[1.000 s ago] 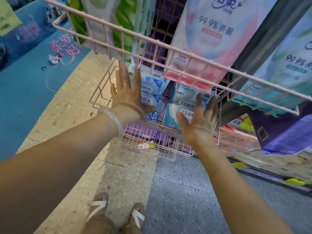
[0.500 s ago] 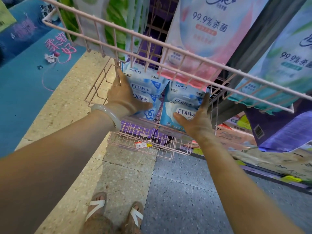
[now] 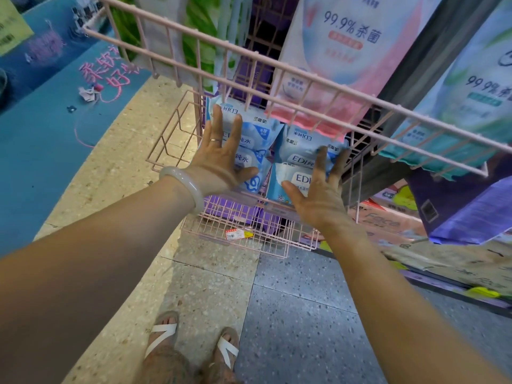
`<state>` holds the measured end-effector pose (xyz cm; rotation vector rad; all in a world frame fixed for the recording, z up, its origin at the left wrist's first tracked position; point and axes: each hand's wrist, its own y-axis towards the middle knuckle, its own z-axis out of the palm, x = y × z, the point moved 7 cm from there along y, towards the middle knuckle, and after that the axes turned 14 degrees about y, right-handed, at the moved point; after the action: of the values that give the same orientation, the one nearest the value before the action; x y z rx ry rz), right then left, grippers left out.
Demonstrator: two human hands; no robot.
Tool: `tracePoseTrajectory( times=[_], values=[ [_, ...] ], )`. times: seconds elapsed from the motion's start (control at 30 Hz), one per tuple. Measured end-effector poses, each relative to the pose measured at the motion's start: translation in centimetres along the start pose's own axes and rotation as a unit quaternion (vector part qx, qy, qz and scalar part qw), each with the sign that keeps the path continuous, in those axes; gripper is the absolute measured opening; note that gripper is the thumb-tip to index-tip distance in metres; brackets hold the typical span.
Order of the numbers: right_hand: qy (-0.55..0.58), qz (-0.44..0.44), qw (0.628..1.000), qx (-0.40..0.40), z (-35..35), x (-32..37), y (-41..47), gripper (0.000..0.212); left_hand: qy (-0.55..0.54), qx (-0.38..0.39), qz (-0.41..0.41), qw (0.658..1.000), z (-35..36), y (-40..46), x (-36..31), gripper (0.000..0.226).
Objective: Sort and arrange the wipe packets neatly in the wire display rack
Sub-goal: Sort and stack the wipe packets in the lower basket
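Note:
Several blue and white wipe packets lie in two stacks inside a pink wire display rack [image 3: 169,139]. My left hand [image 3: 221,159] lies flat with spread fingers on the left stack of wipe packets [image 3: 256,134]. My right hand [image 3: 318,189] is spread over the right stack of wipe packets [image 3: 297,151], fingers straight; whether it touches the packets I cannot tell. Neither hand holds a packet.
An upper pink wire shelf [image 3: 277,65] juts out above my hands, with large pink, green and teal wipe bags [image 3: 352,51] hanging in it. A lower wire basket [image 3: 243,231] carries purple packs and a price tag. Cartons [image 3: 388,223] sit low on the right. My sandalled feet [image 3: 191,347] stand on tiled floor.
Half a second ago both hands cupped the outer sides of the two stacks. Now they have come back over the tops of the stacks with fingers spread flat.

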<state>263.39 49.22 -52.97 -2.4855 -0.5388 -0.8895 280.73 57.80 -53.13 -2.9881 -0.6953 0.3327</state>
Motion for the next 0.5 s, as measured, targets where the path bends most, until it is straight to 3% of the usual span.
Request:
tracePoseTrajectory(
  times=[0.13, 0.2, 0.4, 0.5],
  values=[
    [-0.063, -0.029, 0.996, -0.049, -0.5, -0.4, -1.0, 0.084, 0.070, -0.033, -0.018, 0.997, -0.1, -0.8, 0.1, 0.095],
    [-0.110, -0.053, 0.991, -0.050, 0.3, -0.8, -2.1, 0.079, 0.095, -0.048, 0.015, 0.994, 0.4, -2.4, -1.0, 0.089],
    [-0.167, -0.053, 0.984, 0.044, 1.9, -1.5, -2.7, 0.089, 0.125, 0.091, 0.015, 0.988, 2.5, -3.4, -1.9, 0.088],
    [-0.113, -0.091, 0.989, 0.003, 0.7, 0.0, -4.1, 0.078, 0.090, 0.052, -0.006, 0.995, 1.0, -4.5, -2.0, 0.090]
  ],
)
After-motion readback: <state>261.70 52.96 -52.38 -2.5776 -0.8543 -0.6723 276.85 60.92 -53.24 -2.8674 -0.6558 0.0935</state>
